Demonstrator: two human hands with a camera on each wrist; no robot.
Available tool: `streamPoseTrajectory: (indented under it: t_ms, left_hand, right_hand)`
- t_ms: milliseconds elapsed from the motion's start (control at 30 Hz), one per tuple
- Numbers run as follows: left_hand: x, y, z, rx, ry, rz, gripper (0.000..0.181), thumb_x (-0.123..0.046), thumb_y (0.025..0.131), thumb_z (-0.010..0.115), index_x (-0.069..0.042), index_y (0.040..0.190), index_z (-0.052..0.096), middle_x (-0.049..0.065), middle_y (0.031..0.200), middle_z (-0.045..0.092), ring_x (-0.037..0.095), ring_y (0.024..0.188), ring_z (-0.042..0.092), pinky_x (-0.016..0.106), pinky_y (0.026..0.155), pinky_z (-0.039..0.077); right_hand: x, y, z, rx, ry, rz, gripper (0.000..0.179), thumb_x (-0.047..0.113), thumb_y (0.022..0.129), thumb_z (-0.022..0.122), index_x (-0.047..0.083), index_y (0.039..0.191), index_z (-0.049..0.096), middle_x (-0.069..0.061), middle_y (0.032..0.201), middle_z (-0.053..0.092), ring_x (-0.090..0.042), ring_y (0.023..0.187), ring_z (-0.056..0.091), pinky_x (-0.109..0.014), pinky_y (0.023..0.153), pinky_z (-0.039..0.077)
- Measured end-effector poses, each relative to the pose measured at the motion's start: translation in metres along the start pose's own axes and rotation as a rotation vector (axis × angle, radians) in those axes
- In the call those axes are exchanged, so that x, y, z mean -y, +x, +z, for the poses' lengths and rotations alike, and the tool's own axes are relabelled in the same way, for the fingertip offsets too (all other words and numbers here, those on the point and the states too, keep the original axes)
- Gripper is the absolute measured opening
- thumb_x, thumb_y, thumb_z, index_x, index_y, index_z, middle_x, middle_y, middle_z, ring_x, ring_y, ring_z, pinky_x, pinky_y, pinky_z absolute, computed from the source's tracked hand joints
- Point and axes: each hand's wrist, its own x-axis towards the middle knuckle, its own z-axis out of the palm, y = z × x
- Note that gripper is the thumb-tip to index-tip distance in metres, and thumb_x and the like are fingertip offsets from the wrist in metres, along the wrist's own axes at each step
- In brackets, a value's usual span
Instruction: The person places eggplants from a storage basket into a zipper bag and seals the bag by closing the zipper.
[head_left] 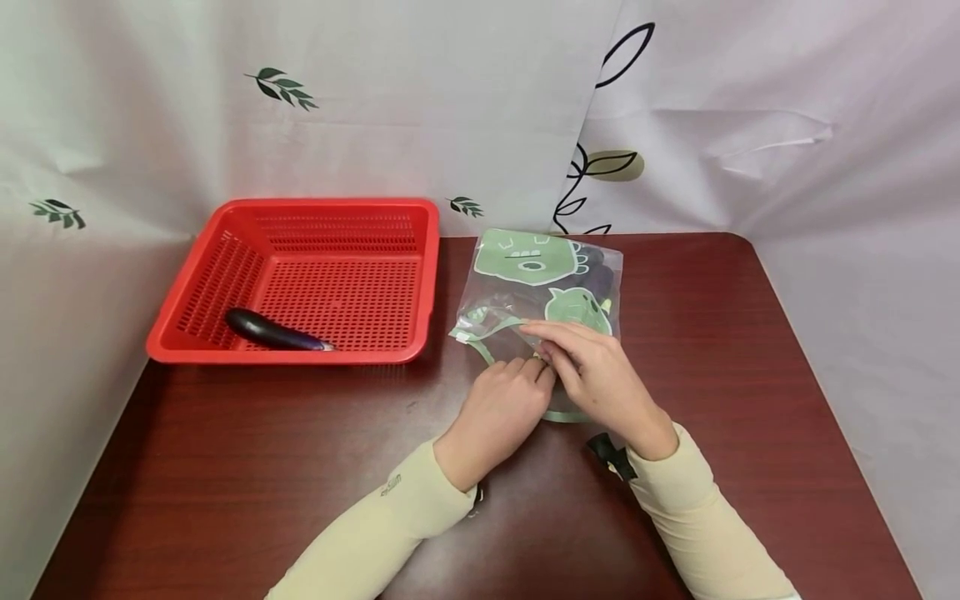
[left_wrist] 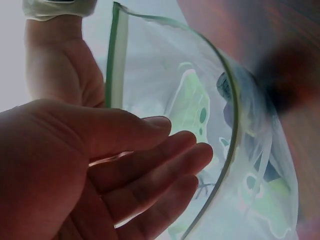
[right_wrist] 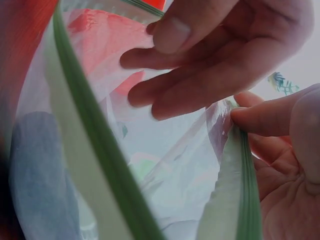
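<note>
A clear zip bag (head_left: pixel 517 292) with green cartoon prints and a green zip edge (right_wrist: pixel 100 132) lies on the table, its mouth parted towards the person. Dark purple shapes (head_left: pixel 597 279), like eggplants, show through its far right side. My right hand (head_left: pixel 603 379) pinches one edge of the mouth between thumb and fingers, seen plainly in the right wrist view. At the opening is my left hand (head_left: pixel 506 408); in the left wrist view its fingers (left_wrist: pixel 165 175) stretch forward, loosely extended, with nothing held. The bag's lower corners are partly hidden behind the hands.
A red plastic basket (head_left: pixel 423 283) stands at the back left of the dark wood table (head_left: pixel 300 467). One eggplant (head_left: pixel 270 331) lies inside, near its front wall. White cloth (head_left: pixel 420 100) with leaf prints hangs behind and at both sides.
</note>
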Motion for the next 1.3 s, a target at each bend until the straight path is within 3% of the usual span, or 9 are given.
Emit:
streamPoseTrajectory:
  t_ms: [300,500,700,1033,1300]
  left_hand:
    - [0.007,-0.006,-0.016,0.021,-0.063,0.010,0.016,-0.009,0.088,0.069,-0.011,0.104,0.072,-0.002,0.088,0.067,0.017,0.073,0.062,0.028,0.060,0.048]
    - [0.012,-0.008,-0.026,0.020,-0.166,0.022,0.020,-0.004,0.085,0.070,-0.014,0.102,0.073,-0.002,0.092,0.069,0.016,0.080,0.065,0.030,0.069,0.053]
    - [0.021,-0.010,-0.035,0.010,-0.218,-0.004,0.026,-0.001,0.083,0.072,-0.011,0.106,0.075,-0.001,0.098,0.071,0.017,0.086,0.068,0.032,0.075,0.055]
    - [0.035,-0.017,-0.043,-0.020,-0.302,-0.027,0.025,0.001,0.085,0.070,-0.009,0.107,0.075,0.000,0.096,0.072,0.016,0.089,0.069,0.032,0.078,0.055]
    - [0.047,-0.021,-0.053,-0.033,-0.350,-0.046,0.021,-0.007,0.088,0.073,-0.008,0.109,0.074,0.002,0.097,0.073,0.017,0.090,0.069,0.032,0.081,0.056]
  right_hand:
    - [0.000,0.001,-0.001,-0.002,0.002,0.004,0.034,-0.004,0.092,0.067,0.010,0.123,0.071,-0.001,0.124,0.070,-0.014,0.104,0.067,-0.031,0.088,0.052]
    - [0.000,0.001,0.000,-0.001,0.004,0.004,0.035,-0.004,0.092,0.068,0.010,0.124,0.071,-0.002,0.125,0.070,-0.016,0.102,0.069,-0.032,0.087,0.053]
    - [-0.001,0.000,0.001,-0.002,0.006,0.011,0.035,-0.004,0.091,0.068,0.009,0.123,0.071,-0.002,0.124,0.070,-0.014,0.104,0.068,-0.031,0.089,0.052]
    - [-0.002,0.000,0.002,-0.013,0.007,-0.004,0.035,-0.004,0.090,0.069,0.009,0.123,0.071,-0.001,0.124,0.070,-0.015,0.106,0.068,-0.026,0.092,0.050]
    - [-0.001,0.001,0.002,-0.008,0.000,-0.001,0.034,-0.004,0.090,0.070,0.009,0.123,0.071,-0.001,0.124,0.070,-0.015,0.108,0.067,-0.032,0.091,0.052]
